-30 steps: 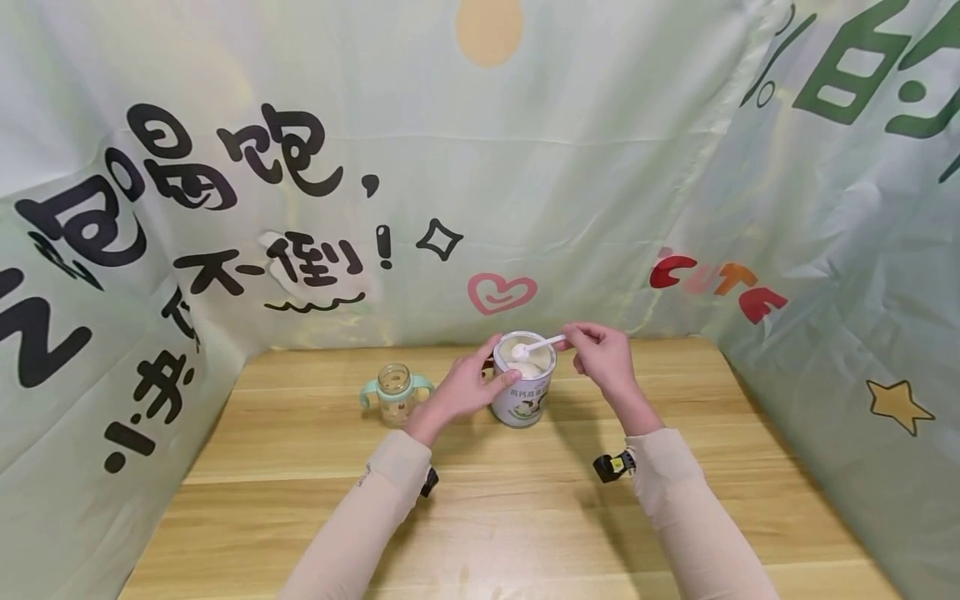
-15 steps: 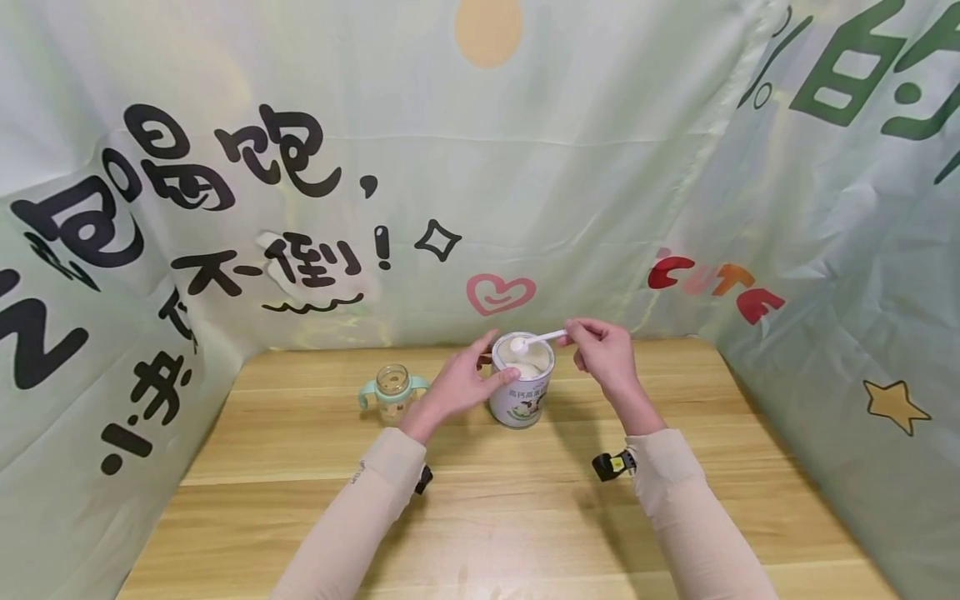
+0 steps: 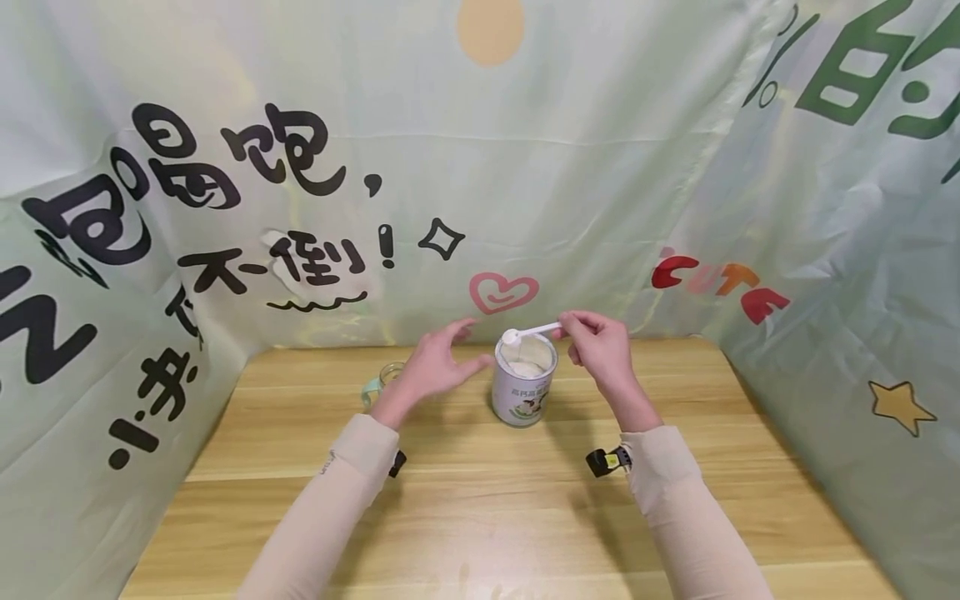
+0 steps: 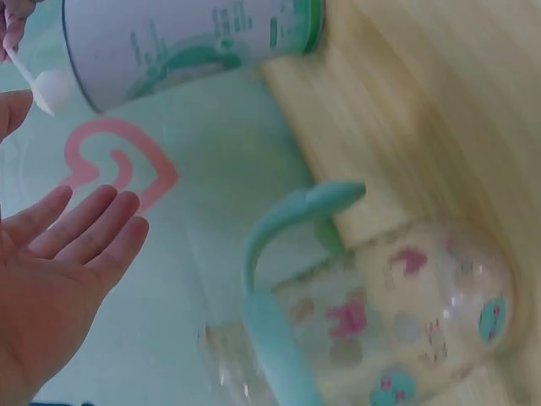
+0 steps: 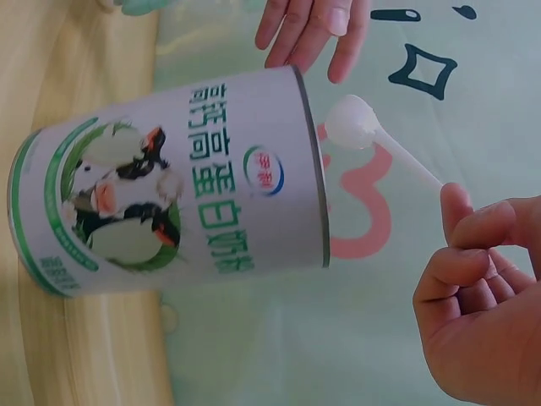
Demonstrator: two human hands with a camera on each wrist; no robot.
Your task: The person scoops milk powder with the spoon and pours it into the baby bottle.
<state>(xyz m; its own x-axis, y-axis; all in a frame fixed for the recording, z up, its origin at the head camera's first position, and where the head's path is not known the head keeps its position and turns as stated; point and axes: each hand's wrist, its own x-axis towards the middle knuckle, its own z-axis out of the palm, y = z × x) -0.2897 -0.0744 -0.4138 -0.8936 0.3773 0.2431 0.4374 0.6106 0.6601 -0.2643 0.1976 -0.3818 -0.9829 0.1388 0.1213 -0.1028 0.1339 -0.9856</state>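
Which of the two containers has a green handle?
The clear bottle, partly hidden by the left hand in the head view: its handle is mint green. The milk powder can shows none.

The can (image 5: 169,186) has a thin metal rim (image 5: 313,169); its printed side looks smooth, with a faint gloss. The scoop (image 5: 351,123) is of smooth white plastic. The powder (image 3: 525,369) appears fine and matt. The bottle (image 4: 423,304) is clear and glossy, plastic or glass, I cannot tell which; its handle (image 4: 308,203) seems smooth plastic. The table (image 3: 510,517) shows wood grain under a smooth, softly shining finish. The backdrop (image 3: 585,167) is creased cloth with a satin sheen, the sleeves (image 3: 675,492) matt cloth.
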